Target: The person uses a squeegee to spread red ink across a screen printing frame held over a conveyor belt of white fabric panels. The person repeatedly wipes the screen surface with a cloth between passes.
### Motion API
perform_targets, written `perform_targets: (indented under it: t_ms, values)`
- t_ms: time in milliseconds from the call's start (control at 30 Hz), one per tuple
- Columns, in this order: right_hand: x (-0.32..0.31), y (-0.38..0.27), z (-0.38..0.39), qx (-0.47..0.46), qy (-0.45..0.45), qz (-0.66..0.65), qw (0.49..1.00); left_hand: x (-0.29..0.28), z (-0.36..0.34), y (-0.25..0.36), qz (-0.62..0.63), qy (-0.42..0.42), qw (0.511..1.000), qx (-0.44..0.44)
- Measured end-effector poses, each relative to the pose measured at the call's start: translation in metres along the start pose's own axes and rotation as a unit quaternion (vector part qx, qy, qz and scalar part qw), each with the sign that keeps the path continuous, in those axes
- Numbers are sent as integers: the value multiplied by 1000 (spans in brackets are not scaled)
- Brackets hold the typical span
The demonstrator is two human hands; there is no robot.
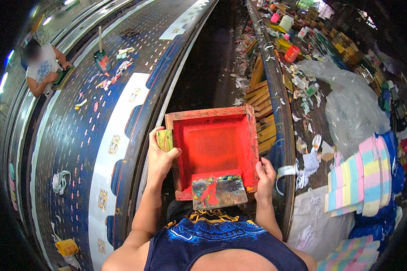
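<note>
In front of my body I hold a square wooden screen-printing frame (208,114), its inside covered in red ink. My left hand (160,156) is closed round the left side, with a paint-stained yellow-green block (165,140) between thumb and fingers. The right side is gripped by my right hand (265,176), thumb along the edge and fingers partly hidden. A paint-smeared flat board, perhaps a squeegee (219,192), leans across the near edge of the frame. Its lower part overhangs toward my dark top.
A long dark printing table (72,158) with a white printed strip (115,131) runs along the left. Another person (43,67) works across it. On the right, a cluttered bench holds pastel striped fabric stacks (362,176), plastic sheeting (352,99) and a red container (292,53).
</note>
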State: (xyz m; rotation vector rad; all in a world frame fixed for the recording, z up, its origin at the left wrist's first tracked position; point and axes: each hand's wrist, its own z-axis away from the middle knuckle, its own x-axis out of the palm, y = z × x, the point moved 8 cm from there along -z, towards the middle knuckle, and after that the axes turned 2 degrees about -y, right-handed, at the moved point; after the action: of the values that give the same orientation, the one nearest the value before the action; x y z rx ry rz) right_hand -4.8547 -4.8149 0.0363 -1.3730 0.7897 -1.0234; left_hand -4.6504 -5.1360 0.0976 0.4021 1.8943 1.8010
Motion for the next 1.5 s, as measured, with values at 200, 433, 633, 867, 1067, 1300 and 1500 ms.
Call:
perform_targets:
  t_ms: [200,433,633,867,1067,1300,1500]
  values:
    - [38,-2,-129,1,-69,-53,996,31,-91,1,-3,59,998,14]
    - [89,9,-302,28,-177,-14,984,72,-163,-6,10,173,983,-63]
    - [167,-6,-410,46,-331,45,941,78,-198,-21,57,309,946,-82]
    - [291,26,-488,41,-499,160,851,33,-202,-53,91,459,878,-104]
    - [448,38,-495,-17,-606,176,775,-22,-180,-62,81,576,809,-92]
    - [674,110,-470,-143,-693,220,671,-54,-152,-76,119,664,735,-75]
    - [832,150,-473,-365,-619,270,642,-51,-160,-80,65,709,696,-98]
